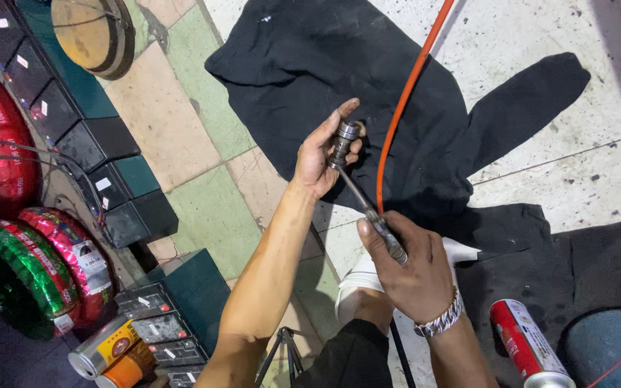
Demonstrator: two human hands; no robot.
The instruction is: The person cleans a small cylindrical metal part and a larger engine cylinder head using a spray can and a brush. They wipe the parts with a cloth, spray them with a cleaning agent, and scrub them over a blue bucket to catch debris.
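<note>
Two bare hands grip one metal tool over a tiled floor. The left hand point(319, 154) wraps its fingers around the socket head point(345, 138) at the upper end; the thumb stands straight, clear of the metal. The right hand point(411, 269), wearing a metal bracelet point(441, 320), closes its fingers around the lower handle point(389, 241), thumb pressed along the shaft. The tool slants from upper left to lower right, held above the floor, over the lower edge of a black cloth point(339, 65) spread on the tiles. An orange hose point(404, 100) runs down across the cloth and passes just right of the socket head, apart from it. Open floor point(174, 122) lies left of the left forearm, bounded by a row of dark batteries point(102, 151) and wrapped tyres point(44, 266). A red spray can point(530, 345) lies right of the right wrist, near but not touching. A white shoe point(357, 284) sits beneath the right hand.
</note>
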